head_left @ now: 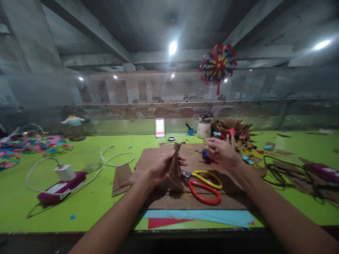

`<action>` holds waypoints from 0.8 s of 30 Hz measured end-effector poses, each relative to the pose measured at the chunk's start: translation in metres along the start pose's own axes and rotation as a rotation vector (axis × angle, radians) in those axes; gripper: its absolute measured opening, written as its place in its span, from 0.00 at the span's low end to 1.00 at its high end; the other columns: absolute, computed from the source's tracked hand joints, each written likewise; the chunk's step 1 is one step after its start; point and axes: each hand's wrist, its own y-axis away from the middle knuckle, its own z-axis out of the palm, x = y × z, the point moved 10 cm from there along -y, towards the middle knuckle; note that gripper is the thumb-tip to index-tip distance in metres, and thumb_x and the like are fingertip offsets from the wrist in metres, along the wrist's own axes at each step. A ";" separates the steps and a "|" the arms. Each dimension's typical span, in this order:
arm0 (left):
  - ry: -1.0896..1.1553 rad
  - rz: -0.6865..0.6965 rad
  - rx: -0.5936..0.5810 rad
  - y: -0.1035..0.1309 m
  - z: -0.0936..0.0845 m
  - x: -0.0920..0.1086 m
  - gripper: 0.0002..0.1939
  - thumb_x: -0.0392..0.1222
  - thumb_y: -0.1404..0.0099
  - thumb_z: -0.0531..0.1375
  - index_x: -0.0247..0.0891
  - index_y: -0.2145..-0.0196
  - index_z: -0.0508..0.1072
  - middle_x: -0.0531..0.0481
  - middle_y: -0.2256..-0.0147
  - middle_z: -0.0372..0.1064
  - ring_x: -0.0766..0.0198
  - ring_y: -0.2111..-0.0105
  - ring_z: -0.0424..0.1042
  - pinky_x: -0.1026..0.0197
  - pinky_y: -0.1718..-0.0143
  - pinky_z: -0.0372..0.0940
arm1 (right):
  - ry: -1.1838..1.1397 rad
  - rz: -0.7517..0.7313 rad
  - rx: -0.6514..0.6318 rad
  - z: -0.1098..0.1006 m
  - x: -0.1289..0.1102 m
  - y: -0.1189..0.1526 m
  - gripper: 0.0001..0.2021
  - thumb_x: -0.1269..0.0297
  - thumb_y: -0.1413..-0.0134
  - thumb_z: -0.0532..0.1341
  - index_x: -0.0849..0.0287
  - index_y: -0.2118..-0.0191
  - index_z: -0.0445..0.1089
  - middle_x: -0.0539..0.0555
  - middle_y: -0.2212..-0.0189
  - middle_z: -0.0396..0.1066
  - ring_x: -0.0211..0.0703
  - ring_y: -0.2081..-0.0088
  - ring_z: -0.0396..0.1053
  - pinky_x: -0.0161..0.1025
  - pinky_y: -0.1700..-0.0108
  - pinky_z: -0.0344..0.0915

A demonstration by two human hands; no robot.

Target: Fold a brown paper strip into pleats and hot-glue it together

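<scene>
My left hand point(161, 165) is closed around a folded bundle of brown paper point(175, 161), held upright above the sheets. A thin yellow string point(197, 154) runs from the bundle to my right hand point(221, 151), whose fingers are pinched on it. More of the string loops down in front of the bundle onto the blue strip. Beside the bundle lie scissors point(205, 187) with one red and one yellow handle; their blades are largely hidden. Brown paper sheets point(150, 158) are spread beneath both hands. Blue paper strips point(212, 216) and a red paper piece point(166, 223) lie along the front.
A white charger point(65, 173) with its cable sits on a purple power strip point(49, 197) at left. Colourful paper stars point(50, 144) lie behind it. A pleated brown paper pile point(235, 127), a cream bottle point(203, 127) and a black cable point(267, 173) are at right.
</scene>
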 end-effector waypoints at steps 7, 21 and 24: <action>0.000 -0.065 -0.131 0.005 0.019 -0.008 0.16 0.46 0.37 0.50 0.30 0.62 0.69 0.39 0.62 0.68 0.56 0.63 0.69 0.60 0.67 0.62 | 0.447 -0.282 0.472 -0.077 -0.037 -0.008 0.10 0.64 0.64 0.61 0.63 0.72 0.68 0.46 0.84 0.61 0.31 0.83 0.54 0.31 0.81 0.53; -0.019 -0.144 -0.084 0.002 0.011 -0.022 0.18 0.48 0.39 0.53 0.32 0.58 0.67 0.47 0.70 0.66 0.68 0.73 0.67 0.68 0.73 0.61 | 0.741 -0.403 -0.069 0.056 -0.010 0.022 0.13 0.59 0.52 0.57 0.62 0.64 0.71 0.55 0.67 0.73 0.42 0.66 0.69 0.38 0.64 0.66; -0.053 -0.142 -0.074 0.003 0.013 -0.023 0.18 0.49 0.40 0.53 0.33 0.57 0.66 0.46 0.70 0.67 0.67 0.73 0.68 0.68 0.74 0.62 | 0.711 -0.374 -0.059 0.053 -0.005 0.022 0.12 0.60 0.51 0.57 0.62 0.66 0.71 0.53 0.72 0.72 0.39 0.72 0.67 0.36 0.69 0.64</action>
